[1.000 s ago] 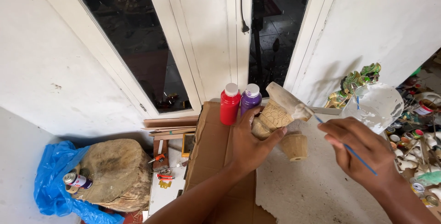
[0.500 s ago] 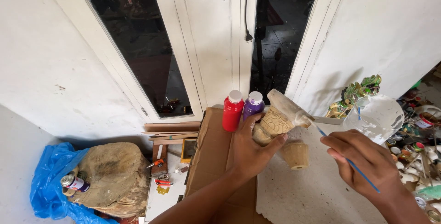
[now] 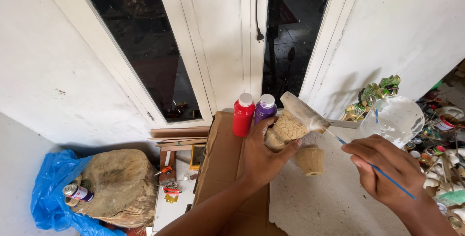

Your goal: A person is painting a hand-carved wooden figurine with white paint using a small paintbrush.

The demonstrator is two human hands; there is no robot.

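My left hand [image 3: 261,153] grips a carved wooden figure [image 3: 290,122], tan with a pale painted upper part, held tilted above the cardboard. In my right hand [image 3: 387,170] is a thin blue-handled paintbrush [image 3: 373,167] whose tip touches the figure's pale end. A small carved wooden cup [image 3: 310,161] stands on the white table just under the figure. Behind my left hand stand a red paint bottle [image 3: 243,115] and a purple paint bottle [image 3: 265,108], both with white caps.
A cardboard sheet [image 3: 220,168] lies over the table's left part. A clear plastic container [image 3: 395,120] and several small paint pots [image 3: 441,163] crowd the right edge. Lower left, a log stump [image 3: 116,187], a spray can [image 3: 76,192] and a blue bag [image 3: 51,192] sit on the floor.
The view has tilted slightly upward and right. Both hands keep their grips; the brush stays at the figure's pale end.
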